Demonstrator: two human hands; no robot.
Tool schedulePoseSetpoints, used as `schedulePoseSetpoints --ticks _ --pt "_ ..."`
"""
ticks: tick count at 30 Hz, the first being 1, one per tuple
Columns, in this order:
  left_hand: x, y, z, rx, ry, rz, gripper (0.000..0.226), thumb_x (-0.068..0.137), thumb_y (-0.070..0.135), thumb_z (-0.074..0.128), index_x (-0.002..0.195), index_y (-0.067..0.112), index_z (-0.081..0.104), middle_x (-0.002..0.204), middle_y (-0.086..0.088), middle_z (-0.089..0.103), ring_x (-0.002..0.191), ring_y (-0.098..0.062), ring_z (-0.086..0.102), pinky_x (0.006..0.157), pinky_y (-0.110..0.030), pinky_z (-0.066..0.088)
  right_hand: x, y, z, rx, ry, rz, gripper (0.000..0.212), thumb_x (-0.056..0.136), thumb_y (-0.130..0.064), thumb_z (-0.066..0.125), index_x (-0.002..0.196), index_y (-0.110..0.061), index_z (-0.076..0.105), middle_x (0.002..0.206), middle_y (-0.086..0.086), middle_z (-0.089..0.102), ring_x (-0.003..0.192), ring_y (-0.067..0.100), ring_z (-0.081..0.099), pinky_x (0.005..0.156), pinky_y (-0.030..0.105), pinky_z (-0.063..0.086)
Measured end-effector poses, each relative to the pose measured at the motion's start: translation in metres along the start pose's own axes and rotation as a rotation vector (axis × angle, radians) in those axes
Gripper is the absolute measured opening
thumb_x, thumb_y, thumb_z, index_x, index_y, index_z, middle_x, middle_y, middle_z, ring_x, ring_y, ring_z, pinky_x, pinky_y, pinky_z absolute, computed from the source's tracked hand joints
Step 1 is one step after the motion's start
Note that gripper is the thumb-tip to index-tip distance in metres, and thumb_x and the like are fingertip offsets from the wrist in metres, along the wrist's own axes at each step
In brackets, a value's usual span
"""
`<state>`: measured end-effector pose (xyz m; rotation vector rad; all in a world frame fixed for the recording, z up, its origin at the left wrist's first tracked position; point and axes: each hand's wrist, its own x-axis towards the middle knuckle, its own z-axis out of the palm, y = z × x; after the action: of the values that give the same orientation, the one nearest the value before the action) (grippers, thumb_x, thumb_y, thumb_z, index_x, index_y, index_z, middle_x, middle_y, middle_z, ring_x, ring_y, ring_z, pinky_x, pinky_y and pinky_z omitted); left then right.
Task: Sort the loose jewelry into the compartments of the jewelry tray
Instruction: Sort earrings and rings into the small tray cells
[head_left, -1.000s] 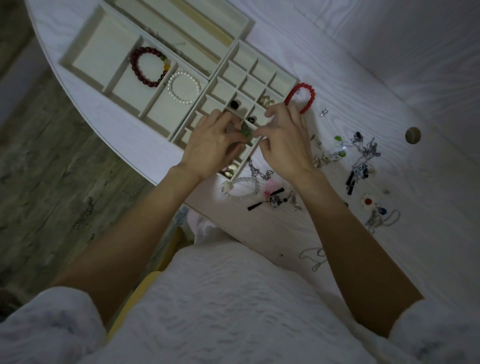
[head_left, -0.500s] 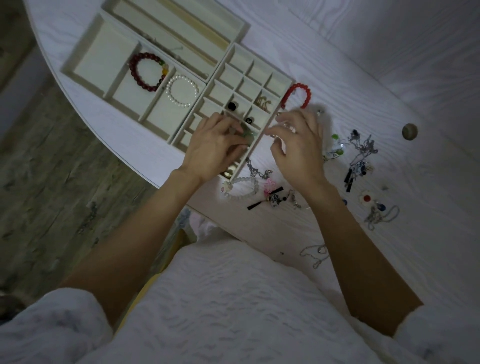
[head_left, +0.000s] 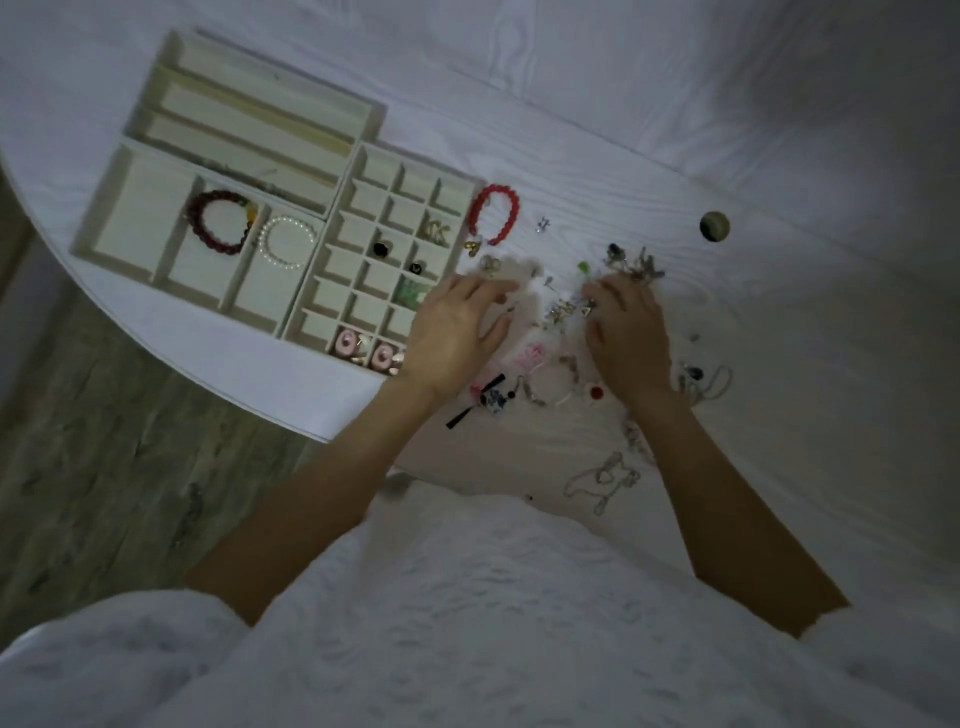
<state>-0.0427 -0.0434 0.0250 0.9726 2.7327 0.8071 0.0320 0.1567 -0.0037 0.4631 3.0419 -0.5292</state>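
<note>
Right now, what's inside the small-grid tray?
In the small-grid tray: gold pieces, two dark pieces, something green, two pink items. The left hand covers its near-right corner.

A white wood-grain table stands over grey plank flooring in dim light.

Loose jewelry crowded the table between both hands, with the red bracelet lying just beside the tray's right wall. Beyond the pile, bare tabletop stretched open toward the round hole.
</note>
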Motion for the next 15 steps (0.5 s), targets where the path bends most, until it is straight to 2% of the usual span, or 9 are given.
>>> schedulePoseSetpoints --ticks 3,6,10,15 --pt "0.028 0.021 0.024 0.036 -0.179 0.008 0.037 0.086 0.023 0.063 0.121 0.010 0.062 0.106 -0.011 0.065 0.100 -0.031 0.056 0.086 -0.036 0.042 -0.009 0.001 0.001 -0.003 0.048 0.027 0.022 0.078 0.000 0.061 0.099 -0.005 0.066 0.098 0.017 0.060 0.090 0.036 0.055 0.078 0.040 0.045" --pt "0.040 0.033 0.046 0.123 -0.274 0.060 0.032 0.076 0.016 0.070 0.106 0.008 0.067 0.096 -0.016 0.065 0.088 -0.036 0.059 0.074 -0.042 0.048 -0.012 0.004 -0.003 0.009 0.055 0.086 0.010 0.080 -0.006 0.064 0.090 -0.006 0.067 0.083 0.015 0.060 0.078 0.034 0.056 0.069 0.037 0.045" --pt "0.035 0.027 0.049 0.148 -0.225 0.094 0.018 0.070 0.007 0.073 0.088 0.010 0.069 0.085 -0.014 0.064 0.073 -0.034 0.059 0.059 -0.036 0.048 -0.011 0.012 -0.010 0.066 0.009 0.149 0.014 0.080 -0.004 0.061 0.093 -0.007 0.066 0.089 0.013 0.061 0.085 0.030 0.055 0.067 0.031 0.040" --pt "0.022 0.013 0.045 0.137 -0.176 0.090 0.018 0.071 0.007 0.074 0.088 0.011 0.071 0.084 -0.010 0.064 0.075 -0.032 0.060 0.061 -0.037 0.047 -0.011 0.025 -0.019 0.200 -0.031 0.138 0.021 0.083 -0.009 0.059 0.103 -0.011 0.066 0.093 0.010 0.059 0.089 0.024 0.053 0.068 0.029 0.040"
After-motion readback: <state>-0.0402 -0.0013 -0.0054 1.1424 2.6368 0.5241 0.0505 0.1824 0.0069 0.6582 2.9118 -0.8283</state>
